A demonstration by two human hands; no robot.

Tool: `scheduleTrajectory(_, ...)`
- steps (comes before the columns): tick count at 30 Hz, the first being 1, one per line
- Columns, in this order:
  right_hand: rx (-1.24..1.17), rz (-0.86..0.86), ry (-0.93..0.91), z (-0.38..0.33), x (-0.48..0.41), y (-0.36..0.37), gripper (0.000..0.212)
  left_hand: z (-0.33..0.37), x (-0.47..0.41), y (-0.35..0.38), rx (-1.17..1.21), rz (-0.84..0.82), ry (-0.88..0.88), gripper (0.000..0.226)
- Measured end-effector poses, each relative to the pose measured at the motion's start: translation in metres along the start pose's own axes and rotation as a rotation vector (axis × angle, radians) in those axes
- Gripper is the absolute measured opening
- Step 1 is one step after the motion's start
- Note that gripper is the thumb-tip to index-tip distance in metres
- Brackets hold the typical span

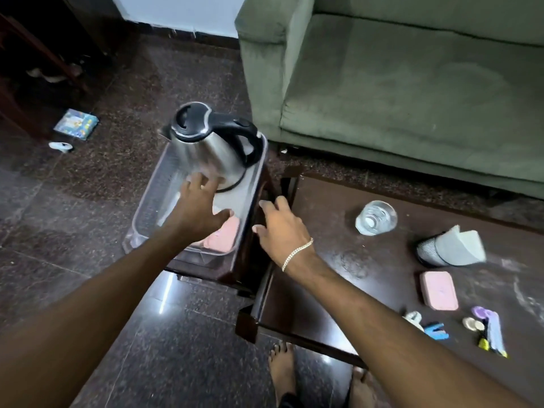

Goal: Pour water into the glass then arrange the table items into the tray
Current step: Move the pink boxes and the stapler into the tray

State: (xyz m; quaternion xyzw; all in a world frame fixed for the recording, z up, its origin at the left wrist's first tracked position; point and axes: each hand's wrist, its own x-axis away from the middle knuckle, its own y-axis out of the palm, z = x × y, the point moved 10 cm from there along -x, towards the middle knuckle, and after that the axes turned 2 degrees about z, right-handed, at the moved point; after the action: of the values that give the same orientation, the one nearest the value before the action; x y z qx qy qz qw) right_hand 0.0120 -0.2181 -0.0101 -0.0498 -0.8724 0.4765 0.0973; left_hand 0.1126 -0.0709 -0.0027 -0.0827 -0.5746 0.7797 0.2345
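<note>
A home living room: green sofa (pixel 412 83), dark coffee table (pixel 338 275).

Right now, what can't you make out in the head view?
- Kettle base: motion-blurred, partly behind left hand; contact unclear.
- Clear tray floor: covered by the left arm; only a pink item shows.
- Small items on table: too small to identify.
- Glass: water level unreadable.

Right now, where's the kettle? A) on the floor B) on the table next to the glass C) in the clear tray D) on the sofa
C: the kettle stands inside the clear tray at its far end, with the left hand open just in front of it; the glass sits apart on the table.
</note>
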Motion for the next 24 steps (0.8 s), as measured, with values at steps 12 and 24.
scheduleTrajectory(12, -0.122, 0.076, 0.572, 0.293, 0.195, -0.081, 0.028, 0.253, 0.083, 0.169, 0.444, -0.337, 0.127, 0.041)
scheduleTrajectory(24, -0.189, 0.164, 0.903, 0.443, 0.248, -0.082, 0.012, 0.35, 0.143, 0.299, 0.081, -0.583, 0.07, 0.028)
